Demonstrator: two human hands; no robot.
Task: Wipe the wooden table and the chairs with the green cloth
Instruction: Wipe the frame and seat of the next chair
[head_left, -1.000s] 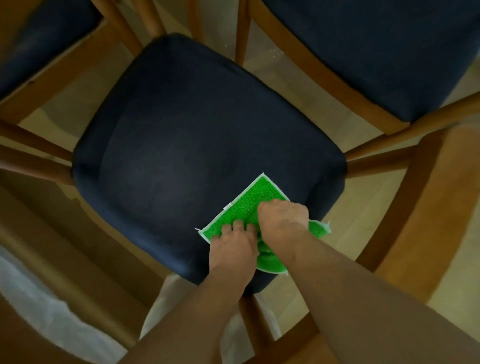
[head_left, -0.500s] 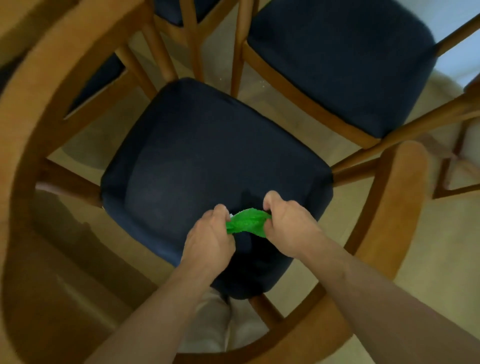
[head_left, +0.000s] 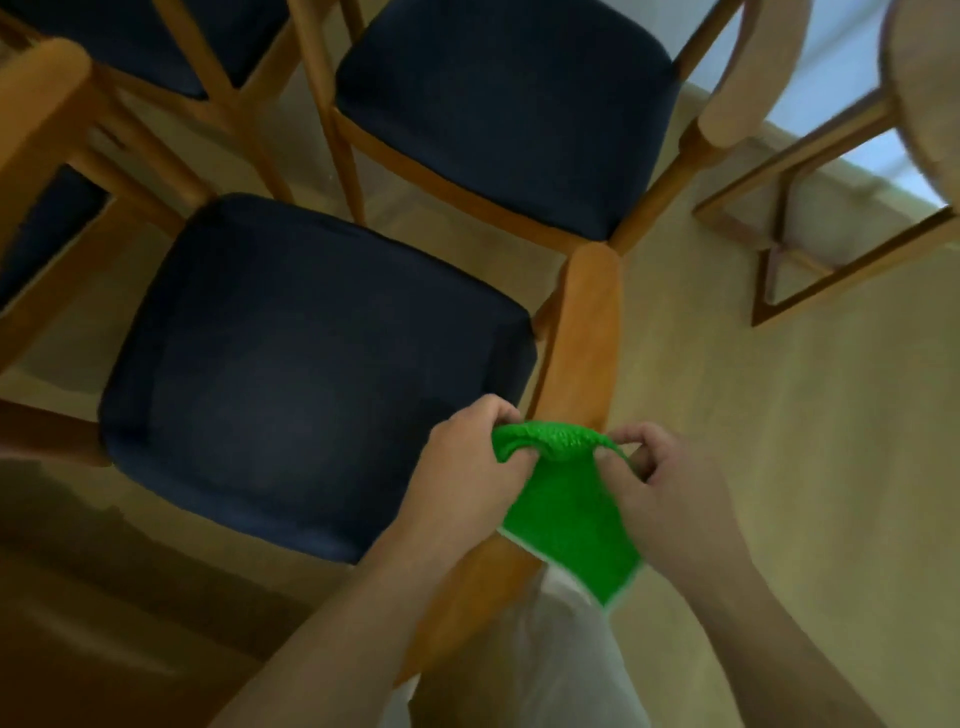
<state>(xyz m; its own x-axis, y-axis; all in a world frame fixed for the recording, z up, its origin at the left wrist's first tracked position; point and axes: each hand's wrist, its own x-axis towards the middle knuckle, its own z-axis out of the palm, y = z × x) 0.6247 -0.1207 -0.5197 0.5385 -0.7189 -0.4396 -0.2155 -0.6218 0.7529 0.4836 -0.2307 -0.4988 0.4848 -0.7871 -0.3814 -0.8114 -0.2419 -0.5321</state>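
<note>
Both hands are gripping the green cloth (head_left: 566, 499) in the air, just above the curved wooden backrest (head_left: 587, 338) of the nearest chair. The left hand (head_left: 467, 467) is pinching one bunched top corner, the right hand (head_left: 660, 478) is pinching the other, and the rest of the cloth is hanging down between them, its white edge showing. The chair's dark blue seat (head_left: 311, 364) is lying to the left of the hands. A second chair (head_left: 509, 109) is standing behind it on the pale floor (head_left: 779, 415).
</note>
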